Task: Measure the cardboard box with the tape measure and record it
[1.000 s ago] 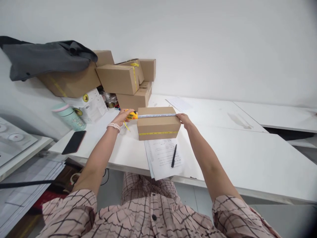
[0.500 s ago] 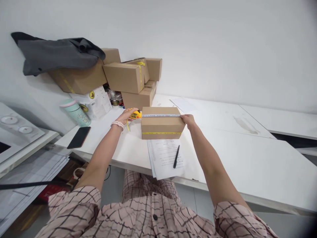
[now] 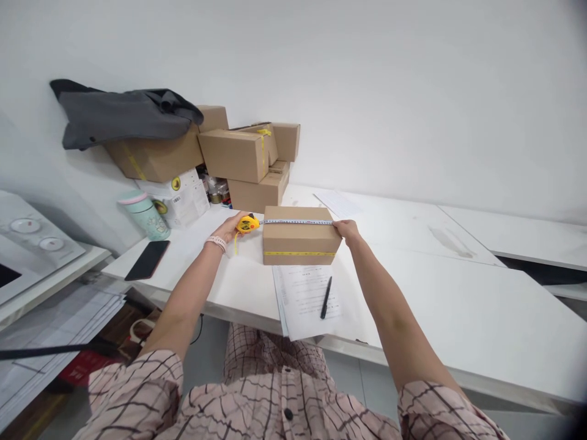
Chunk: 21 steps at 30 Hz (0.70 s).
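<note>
1. Centrally on the white tabletop point(image 3: 435, 287), lying flat: small brown cardboard box point(image 3: 300, 241) banded with a yellow strap, its front edge meeting a printed white paper sheet point(image 3: 305, 302).
2. Just beside the box's left end, raised to the height of its top: left hand point(image 3: 228, 229), fingers closed around a yellow tape-measure case point(image 3: 247, 223).
3. Stretched straight along the box's top, from left edge to right edge: white measuring tape point(image 3: 298, 222).
4. At the box's top right corner: right hand point(image 3: 347, 230), fingertips pinched together on the tape's free end and pressed against the cardboard.
5. On the paper sheet, near the box's front and apart from both hands: 1 slim black pen point(image 3: 325, 297).
6. Left of the left forearm: flat black phone point(image 3: 147, 260) on the tabletop, with a mint-green tumbler with a pink lid point(image 3: 145, 214) behind it.
7. Against the wall at the back left: stack of larger brown cardboard boxes point(image 3: 233, 156), with a grey garment point(image 3: 123, 113) draped over the topmost.
8. Around the left wrist: pale pink band point(image 3: 216, 242).
</note>
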Available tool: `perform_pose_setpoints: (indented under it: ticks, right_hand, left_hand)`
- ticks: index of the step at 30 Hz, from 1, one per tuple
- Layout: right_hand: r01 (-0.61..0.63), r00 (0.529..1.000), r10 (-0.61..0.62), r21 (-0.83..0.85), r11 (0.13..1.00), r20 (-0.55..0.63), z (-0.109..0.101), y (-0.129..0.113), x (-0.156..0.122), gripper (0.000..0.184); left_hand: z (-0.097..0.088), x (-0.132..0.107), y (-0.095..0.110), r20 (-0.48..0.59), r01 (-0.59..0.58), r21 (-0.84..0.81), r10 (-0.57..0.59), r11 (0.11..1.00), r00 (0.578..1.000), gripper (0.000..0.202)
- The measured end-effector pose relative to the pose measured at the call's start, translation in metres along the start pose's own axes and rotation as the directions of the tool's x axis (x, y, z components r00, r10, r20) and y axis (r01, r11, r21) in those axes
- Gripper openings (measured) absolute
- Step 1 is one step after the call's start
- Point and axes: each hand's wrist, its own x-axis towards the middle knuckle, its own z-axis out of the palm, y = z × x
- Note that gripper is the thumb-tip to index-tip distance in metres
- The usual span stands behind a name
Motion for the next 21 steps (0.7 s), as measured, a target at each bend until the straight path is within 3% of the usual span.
perform_pose_setpoints:
  ticks: [6,10,12,13,15,17,19,21]
  right_hand:
    - [0.013,1.0,-0.013,-0.02,1.0,0.006,-0.005,-0.01,-0.001,0.011]
    - [0.122,0.992,-0.122,0.022,0.992,-0.013,-0.014,-0.036,0.003,0.01]
    - [0.241,0.97,-0.242,0.06,0.969,0.003,-0.015,-0.052,0.003,0.014]
    - [0.309,0.949,-0.312,0.074,0.948,0.043,-0.014,-0.059,0.002,0.017]
    - [0.423,0.882,-0.431,0.08,0.902,0.192,-0.005,-0.071,-0.001,0.022]
    - [0.486,0.804,-0.469,0.049,0.872,0.365,0.01,-0.077,-0.003,0.026]
    - [0.525,0.763,-0.478,0.013,0.851,0.436,0.028,-0.078,-0.004,0.029]
    - [0.555,0.778,-0.512,-0.014,0.832,0.365,0.044,-0.073,-0.002,0.035]
  left_hand:
    - [-0.004,-0.01,0.027,-0.002,-0.055,0.037,0.055,0.998,0.998,0.048]
    - [0.007,-0.044,0.035,0.072,-0.157,0.067,0.152,0.985,0.986,0.053]
    - [0.024,-0.075,0.025,0.241,-0.17,0.032,0.157,0.985,0.958,0.053]
    - [0.036,-0.093,0.016,0.364,-0.154,-0.009,0.146,0.988,0.92,0.051]
    - [0.065,-0.128,-0.005,0.543,-0.042,-0.136,0.11,0.99,0.832,0.05]
    - [0.097,-0.154,-0.026,0.609,0.122,-0.283,0.08,0.951,0.789,0.05]
    - [0.126,-0.166,-0.038,0.569,0.205,-0.396,0.063,0.895,0.82,0.048]
    - [0.147,-0.162,-0.038,0.497,0.241,-0.478,0.034,0.845,0.867,0.047]
